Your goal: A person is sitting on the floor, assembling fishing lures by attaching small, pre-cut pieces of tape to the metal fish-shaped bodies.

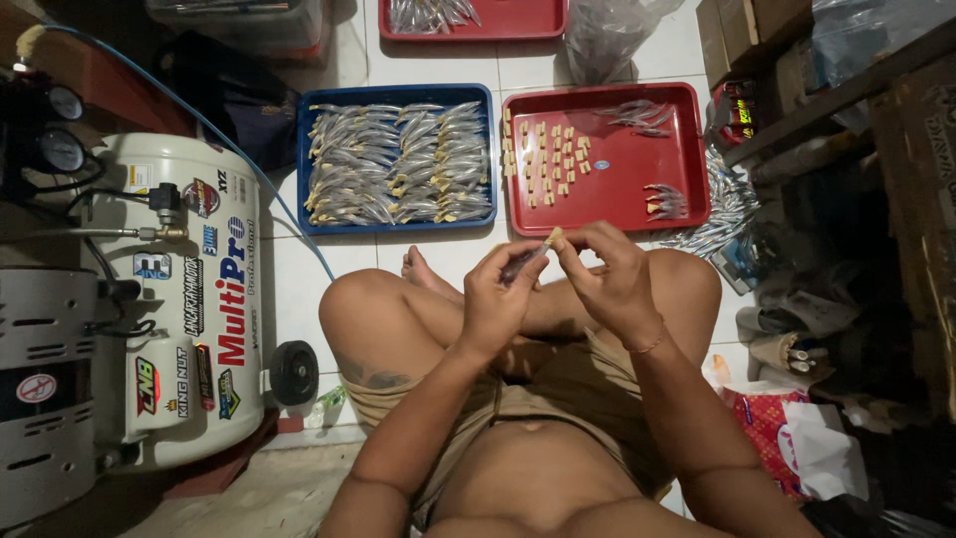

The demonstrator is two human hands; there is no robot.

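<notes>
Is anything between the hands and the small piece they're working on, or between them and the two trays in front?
Nothing visible. Both hands, left hand and right hand, already pinch the small piece. Only bare floor tile separates them from the blue tray and red tray.

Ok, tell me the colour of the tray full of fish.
Blue tray, clearest in the head view.

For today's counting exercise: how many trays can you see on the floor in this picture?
3. A blue tray lies ahead of the knees, a red tray sits right beside it, and another red tray lies farther back, cut off by the picture's top edge.
</notes>
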